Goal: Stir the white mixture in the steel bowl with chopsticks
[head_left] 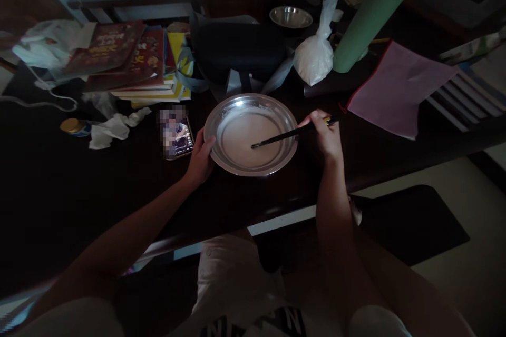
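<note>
- Metal plate (223, 116), centre of the frame: round, shallow, with a broad shiny rim; it rests on the dark table (59, 189) and holds a thin, pale, milky liquid across its flat floor.
- Chopsticks (276, 139): slim, dark and straight, slanting from the right so that their tips dip into the liquid near the plate's middle.
- Right hand (326, 134), right of the plate: fingers closed narrowly around the upper end of the chopsticks.
- Left hand (201, 158), at the plate's lower-left rim: fingers curled against the edge, thumb lying on the rim.
- Technique, as a judgement: stirring goes best with the rim pinned flat, tips kept low and circles small, since so shallow a wall would let liquid slop over.
- Phone (176, 134), just left of the plate: flat, glossy slab.
- Crumpled tissue (108, 131), left of centre: soft and white.
- Stacked books (134, 63), upper left: glossy printed covers.
- Plastic bag (314, 58), above the plate: translucent, knotted, filled with white powder.
- Steel bowl (290, 17), top centre: small and polished.
- Pink pouch (395, 87), upper right: flat, matte.
</note>
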{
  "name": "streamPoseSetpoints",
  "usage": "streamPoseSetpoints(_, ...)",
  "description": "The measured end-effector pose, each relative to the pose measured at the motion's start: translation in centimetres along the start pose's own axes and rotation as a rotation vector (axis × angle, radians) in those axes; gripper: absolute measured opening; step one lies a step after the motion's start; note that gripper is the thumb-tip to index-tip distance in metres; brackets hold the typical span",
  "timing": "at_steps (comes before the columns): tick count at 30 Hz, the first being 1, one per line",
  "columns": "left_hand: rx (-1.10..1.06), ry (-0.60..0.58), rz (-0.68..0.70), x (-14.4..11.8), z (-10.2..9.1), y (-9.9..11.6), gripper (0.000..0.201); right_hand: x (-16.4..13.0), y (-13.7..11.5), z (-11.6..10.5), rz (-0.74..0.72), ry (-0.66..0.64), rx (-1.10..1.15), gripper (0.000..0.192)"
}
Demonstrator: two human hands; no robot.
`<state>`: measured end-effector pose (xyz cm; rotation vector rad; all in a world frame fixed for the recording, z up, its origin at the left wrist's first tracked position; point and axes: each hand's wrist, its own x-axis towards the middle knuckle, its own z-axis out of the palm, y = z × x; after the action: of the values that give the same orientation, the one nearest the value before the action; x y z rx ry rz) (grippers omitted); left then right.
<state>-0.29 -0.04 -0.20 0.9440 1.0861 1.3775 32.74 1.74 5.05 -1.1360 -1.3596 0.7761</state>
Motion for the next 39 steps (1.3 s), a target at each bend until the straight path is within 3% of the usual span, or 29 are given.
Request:
streamPoseSetpoints(3, -0.006, 0.002, -0.002, 0.08, -0.09, -0.1, 0.054, 0.06, 0.13, 0.04, -0.025, -0.101, 0.015, 0.05)
streamPoseSetpoints(8, -0.031, 0.011, -0.007, 0.1, 0.0, -0.06, 0.058, 0.08, 0.16, -0.01, -0.011, 0.021, 0.017, 0.052)
streamPoseSetpoints(13, -0.045, 0.014, -0.005, 0.07, 0.0, -0.11, 0.055, 0.05, 0.23, 0.14, -0.017, -0.096, 0.023, 0.052)
streamPoseSetpoints(18, -0.045, 0.004, -0.006, 0.08, -0.13, -0.19, 0.052, 0.09, 0.33, 0.06, -0.02, 0.035, 0.038, 0.05)
streamPoseSetpoints(23, -0.044, 0.026, -0.026, 0.04, -0.02, -0.04, 0.053, 0.08, 0.18, 0.17, -0.018, -0.083, 0.043, 0.05)
streamPoseSetpoints(27, -0.049, 0.021, -0.03, -0.01, 0.11, 0.07, 0.053, 0.09, 0.28, 0.09, -0.007, 0.014, 0.014, 0.052)
streamPoseSetpoints(32, -0.031, 0.019, -0.003, 0.01, 0.02, 0.04, 0.057, 0.11, 0.36, 0.03, -0.01, -0.09, 0.012, 0.052)
streamPoseSetpoints(37, -0.024, 0.006, -0.004, 0.07, -0.05, -0.07, 0.055, 0.15, 0.35, 0.08, -0.017, 0.022, 0.013, 0.054)
streamPoseSetpoints(39, -0.025, 0.006, 0.001, 0.06, 0.01, -0.07, 0.053, 0.13, 0.33, 0.11, 0.008, -0.017, 0.007, 0.055)
